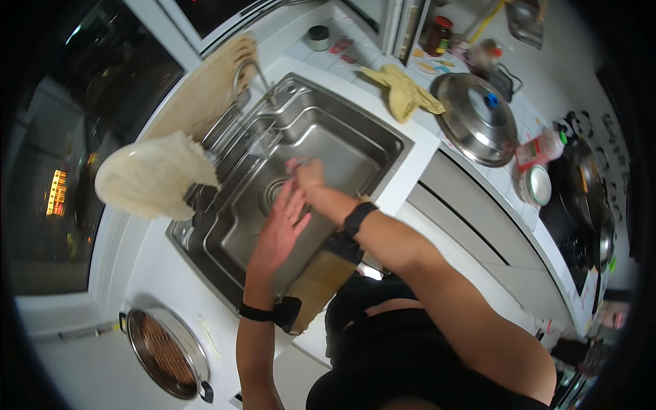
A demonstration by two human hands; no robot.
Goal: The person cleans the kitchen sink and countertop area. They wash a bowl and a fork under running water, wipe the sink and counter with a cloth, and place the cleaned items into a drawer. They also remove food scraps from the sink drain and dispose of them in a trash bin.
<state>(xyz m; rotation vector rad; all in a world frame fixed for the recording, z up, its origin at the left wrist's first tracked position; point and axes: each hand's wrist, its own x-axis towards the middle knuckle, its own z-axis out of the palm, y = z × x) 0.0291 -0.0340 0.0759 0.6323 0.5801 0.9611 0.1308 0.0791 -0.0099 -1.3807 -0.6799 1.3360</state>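
Both of my hands are over the stainless steel sink, close together near its drain. My left hand has its fingers extended and spread a little, with nothing seen in it; its fingertips lie beside my other hand. My right hand is bent, with a small pinkish thing at its fingers. What that thing is, and whether the hand grips it, is too blurred to tell. The curved faucet stands behind the sink. Crumpled clear plastic lies on the rack at the sink's left side.
A yellow cloth and a large domed steel lid lie on the right counter, near a pink bottle and a bowl. A pale cloth-like cover stands at left. A steamer pot sits at lower left.
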